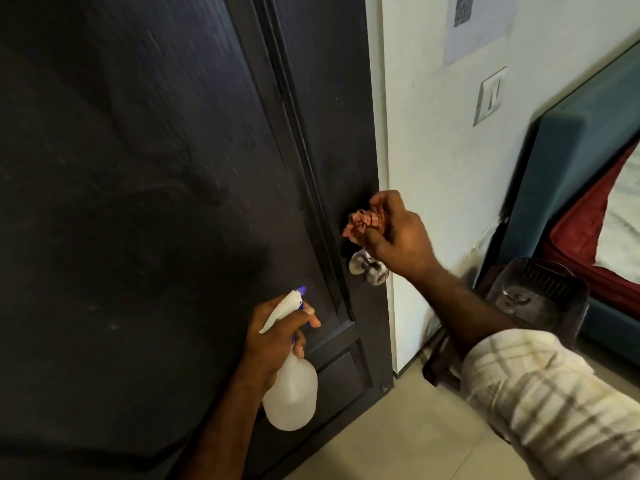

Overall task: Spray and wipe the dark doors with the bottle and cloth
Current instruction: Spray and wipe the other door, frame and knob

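Note:
A dark panelled door (145, 188) fills the left and middle of the head view. My left hand (277, 336) grips a white spray bottle (292, 393) by its neck, a finger on the trigger, its blue nozzle pointing at the door. My right hand (394, 233) holds a crumpled reddish cloth (362, 221) against the door's right stile, just above a round metal knob (369, 268).
A white wall (450, 161) with a switch plate (490, 95) and a paper sheet (478, 22) stands right of the door. A dark plastic stool or bin (540, 299) sits below, beside a teal bed frame (568, 161) with red bedding. Beige tiles (398, 445) cover the floor.

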The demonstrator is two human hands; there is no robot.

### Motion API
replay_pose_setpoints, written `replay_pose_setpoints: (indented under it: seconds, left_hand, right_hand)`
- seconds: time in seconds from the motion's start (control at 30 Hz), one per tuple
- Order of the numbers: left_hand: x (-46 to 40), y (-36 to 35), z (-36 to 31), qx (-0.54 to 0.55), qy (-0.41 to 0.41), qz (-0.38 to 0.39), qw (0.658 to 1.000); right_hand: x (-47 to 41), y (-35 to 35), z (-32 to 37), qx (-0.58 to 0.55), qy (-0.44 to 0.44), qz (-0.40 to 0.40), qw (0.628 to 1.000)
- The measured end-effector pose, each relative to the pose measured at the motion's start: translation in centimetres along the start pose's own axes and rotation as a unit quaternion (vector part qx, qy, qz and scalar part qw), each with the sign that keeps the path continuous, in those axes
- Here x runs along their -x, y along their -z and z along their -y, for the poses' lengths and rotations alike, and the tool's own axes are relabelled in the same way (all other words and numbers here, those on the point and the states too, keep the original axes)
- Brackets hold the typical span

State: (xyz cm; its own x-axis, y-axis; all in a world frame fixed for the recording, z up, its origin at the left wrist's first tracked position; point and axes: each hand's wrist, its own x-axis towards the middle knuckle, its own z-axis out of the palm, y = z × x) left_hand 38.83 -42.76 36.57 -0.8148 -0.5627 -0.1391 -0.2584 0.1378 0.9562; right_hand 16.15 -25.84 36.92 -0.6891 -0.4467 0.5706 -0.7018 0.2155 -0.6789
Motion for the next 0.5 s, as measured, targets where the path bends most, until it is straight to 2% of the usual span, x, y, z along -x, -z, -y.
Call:
replay_pose_setpoints:
  seconds: [0.07,0.17,0.2,0.27,0.3,0.33,0.37,0.4,0.43,0.47,0.5]
  left_hand:
    - [0.0,-0.3,-0.5,0.007,-0.001,0.000,1.000]
    - [0.0,-0.6,-1.6,0.022,0.000,0.002,1.000]
    - [0.0,-0.6,-1.9,0.016,-0.007,0.006,1.000]
    - [0.0,-0.7,-2.5,0.014,-0.016,0.004,1.000]
    - [-0.1,-0.7,-2.8,0.018,-0.020,0.000,1.000]
    - [-0.2,-0.8,-3.0,0.019,-0.025,-0.001,1.000]
    - [-0.2,-0.8,-3.2,0.017,-0.029,0.003,0.999]
    - [-0.2,-0.7,-3.4,0.014,-0.033,0.007,0.999]
    - [-0.2,-0.7,-3.5,0.013,-0.037,0.008,0.999]
    - [-0.2,-0.6,-3.6,0.010,-0.039,0.008,0.999]
    - [-0.3,-0.5,-3.7,0.008,-0.039,0.008,0.999]
  right_hand:
    - [1.5,-2.0,0.1,0.022,-0.017,-0.004,1.000]
    - [4.7,-4.3,-0.5,0.168,0.045,0.074,0.982]
    - [4.3,-4.1,-0.5,0.177,0.061,0.116,0.975]
    - [2.6,-3.1,0.8,0.113,0.068,0.211,0.969]
    - [1.7,-2.7,1.5,0.047,0.062,0.221,0.972]
    - [1.0,-2.5,2.0,0.002,0.051,0.169,0.984]
    - [0.6,-2.5,2.1,-0.021,0.024,0.078,0.996]
    - [0.6,-2.7,1.9,-0.009,0.000,-0.009,1.000]
    - [1.2,-3.0,1.5,0.027,-0.027,-0.058,0.998]
    - [2.3,-3.5,1.1,0.074,-0.051,-0.065,0.994]
    - [3.6,-4.2,0.7,0.117,-0.065,-0.034,0.990]
